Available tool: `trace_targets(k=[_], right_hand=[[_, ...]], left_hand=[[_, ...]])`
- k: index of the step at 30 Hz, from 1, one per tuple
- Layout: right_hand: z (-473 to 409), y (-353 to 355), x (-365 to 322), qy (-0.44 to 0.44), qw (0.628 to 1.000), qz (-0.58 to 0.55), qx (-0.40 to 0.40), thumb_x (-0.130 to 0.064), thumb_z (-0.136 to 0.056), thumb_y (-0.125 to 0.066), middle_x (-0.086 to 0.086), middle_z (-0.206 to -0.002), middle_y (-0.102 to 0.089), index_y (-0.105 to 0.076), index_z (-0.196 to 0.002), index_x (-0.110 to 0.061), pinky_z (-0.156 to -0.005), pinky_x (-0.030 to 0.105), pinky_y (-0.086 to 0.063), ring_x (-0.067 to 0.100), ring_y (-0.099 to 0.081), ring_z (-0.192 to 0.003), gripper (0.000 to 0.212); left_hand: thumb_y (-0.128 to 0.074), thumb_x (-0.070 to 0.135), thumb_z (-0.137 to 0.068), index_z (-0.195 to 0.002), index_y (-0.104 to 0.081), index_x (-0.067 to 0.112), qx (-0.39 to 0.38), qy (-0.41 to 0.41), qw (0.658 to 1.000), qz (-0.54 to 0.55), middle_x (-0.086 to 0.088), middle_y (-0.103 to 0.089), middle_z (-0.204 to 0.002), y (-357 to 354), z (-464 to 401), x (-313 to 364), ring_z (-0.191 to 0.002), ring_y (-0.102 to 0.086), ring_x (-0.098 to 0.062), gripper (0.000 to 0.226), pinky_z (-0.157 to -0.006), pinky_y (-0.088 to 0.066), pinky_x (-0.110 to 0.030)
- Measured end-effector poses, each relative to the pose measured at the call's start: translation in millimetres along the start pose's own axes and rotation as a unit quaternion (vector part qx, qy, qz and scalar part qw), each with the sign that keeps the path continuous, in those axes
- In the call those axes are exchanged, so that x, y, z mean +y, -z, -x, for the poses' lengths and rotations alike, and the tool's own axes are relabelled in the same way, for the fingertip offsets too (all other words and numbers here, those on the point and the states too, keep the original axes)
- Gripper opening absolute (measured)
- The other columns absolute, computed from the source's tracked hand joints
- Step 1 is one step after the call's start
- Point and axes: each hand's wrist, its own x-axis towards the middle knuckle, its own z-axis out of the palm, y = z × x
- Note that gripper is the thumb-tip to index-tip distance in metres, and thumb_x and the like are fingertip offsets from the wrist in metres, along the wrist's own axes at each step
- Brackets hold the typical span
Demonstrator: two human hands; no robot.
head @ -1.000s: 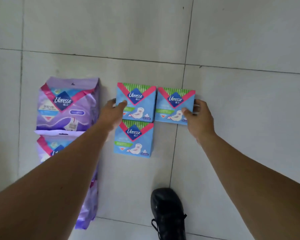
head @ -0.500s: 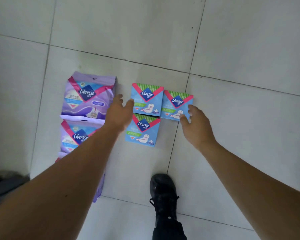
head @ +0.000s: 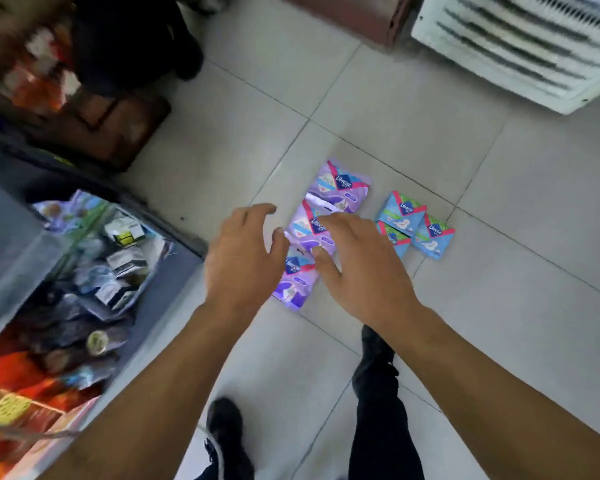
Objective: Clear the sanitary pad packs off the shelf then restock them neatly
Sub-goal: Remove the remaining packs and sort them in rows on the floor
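Both hands hang over the tiled floor (head: 430, 109) with nothing in them. The left hand (head: 243, 258) has its fingers spread and slightly curled, and the right hand (head: 361, 268) is spread too, palm down.

The purple packs (head: 340, 188) lie on the floor in a slanted row of three, one after another, overlapping at their ends. The hands sit in front of this row in the view: the right hand covers part of the middle pack, and the left hand hides the left edge of the nearest pack. Whether either hand touches a pack is hard to judge, since the picture is blurred; they seem to be above the packs.

Just to the right of the purple row lie three small blue packs (head: 400, 213), close together and touching, well clear of the left hand and just beyond the right hand's fingers.

At the left stands a shelf (head: 174, 268) filled with mixed goods. Two black shoes (head: 376, 355) stand on the tiles below the arms.
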Motion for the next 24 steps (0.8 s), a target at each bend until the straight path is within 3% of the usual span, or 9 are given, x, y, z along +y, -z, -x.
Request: trace_targets(k=[7, 11, 13, 18, 21, 24], right_hand=[[-3.4, -39.9, -203.8, 0.113, 0.993, 0.022, -0.017, -0.033, -0.089, -0.050, 0.006, -0.123, -0.060, -0.056, -0.126, -0.015, -0.081, 0.045, -0.051, 0.031, -0.058, -0.107, 0.042], [-4.9, -63.6, -278.8, 0.176, 0.984, -0.023, -0.034, -0.035, -0.090, -0.046, 0.007, -0.118, -0.060, -0.056, -0.124, -0.013, -0.080, 0.047, -0.051, 0.032, -0.058, -0.103, 0.042], [-5.5, -79.2, -305.5, 0.194, 0.977, -0.063, -0.053, -0.033, -0.092, -0.050, 0.004, -0.119, -0.059, -0.055, -0.125, -0.015, -0.082, 0.040, -0.050, 0.027, -0.058, -0.104, 0.038], [-14.6, -130.9, -359.6, 0.135, 0.968, -0.132, -0.165, -0.034, -0.092, -0.061, -0.004, -0.125, -0.057, -0.048, -0.135, -0.021, -0.080, 0.025, -0.041, 0.013, -0.059, -0.092, 0.047], [-29.9, -162.9, -387.5, 0.107, 0.965, -0.140, -0.193, -0.038, -0.091, -0.062, -0.008, -0.121, -0.058, -0.044, -0.137, -0.022, -0.079, 0.022, -0.038, 0.012, -0.058, -0.098, 0.052], [-45.3, -199.4, -415.3, 0.056, 0.964, -0.156, -0.205, -0.034, -0.094, -0.057, -0.007, -0.104, -0.056, -0.049, -0.125, -0.019, -0.057, 0.014, -0.034, 0.011, -0.052, -0.089, 0.036]], left_hand=[[-0.053, 0.032, -0.091, -0.125, -0.056, 0.025, 0.086, 0.040, 0.995, -0.019, 0.001, -0.056, -0.127, 161.3, 69.3, -118.8, -0.118, -0.051, -0.023, 0.035, -0.094, -0.044, -0.041], [-0.056, 0.031, -0.090, -0.120, -0.057, 0.025, 0.140, 0.099, 0.985, 0.000, 0.001, -0.058, -0.118, 210.7, 105.7, -168.9, -0.109, -0.054, -0.023, 0.031, -0.089, -0.045, -0.038], [-0.055, 0.033, -0.091, -0.120, -0.057, 0.026, 0.163, 0.138, 0.977, 0.010, 0.003, -0.058, -0.118, 220.8, 120.0, -190.7, -0.108, -0.055, -0.021, 0.030, -0.087, -0.047, -0.038], [-0.055, 0.031, -0.090, -0.130, -0.051, 0.028, 0.185, 0.259, 0.946, 0.068, 0.003, -0.050, -0.133, 223.9, 147.9, -251.7, -0.119, -0.049, -0.021, 0.040, -0.093, -0.045, -0.038], [-0.055, 0.029, -0.088, -0.135, -0.045, 0.026, 0.200, 0.309, 0.925, 0.096, 0.001, -0.044, -0.139, 223.2, 151.8, -288.3, -0.125, -0.043, -0.021, 0.048, -0.100, -0.042, -0.043], [-0.054, 0.026, -0.089, -0.137, -0.043, 0.018, 0.230, 0.362, 0.889, 0.160, -0.004, -0.041, -0.142, 227.3, 147.4, -325.4, -0.129, -0.038, -0.025, 0.050, -0.102, -0.038, -0.040]])
